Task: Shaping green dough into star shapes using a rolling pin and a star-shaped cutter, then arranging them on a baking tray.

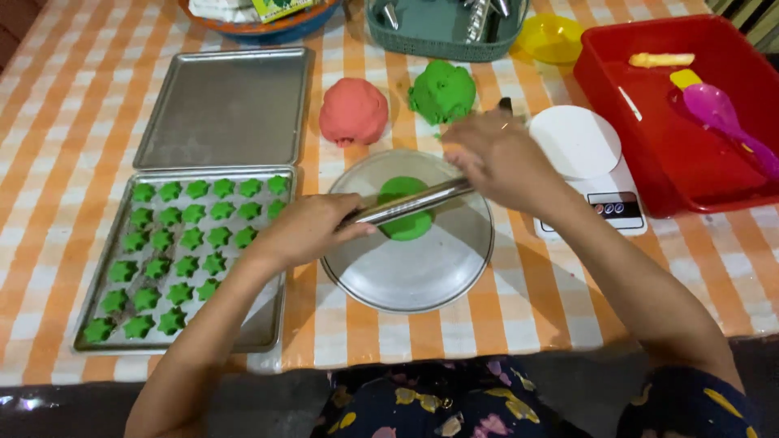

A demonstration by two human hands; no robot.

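A metal rolling pin (410,203) lies across a flattened piece of green dough (406,221) on a round metal plate (406,276). My left hand (304,227) grips the pin's left end. My right hand (499,158) rests over its right end, fingers curled on it. Behind the plate sit a ball of red dough (354,111) and a lump of green dough (442,92). To the left, a metal baking tray (260,324) holds several green star-shaped dough pieces (182,259).
An empty metal tray (225,105) lies behind the filled one. A white kitchen scale (586,166) stands right of the plate. A red bin (690,162) holds a pink spoon (726,122). A green basket (442,32), a yellow bowl (552,36) and a blue bowl (268,24) line the far edge.
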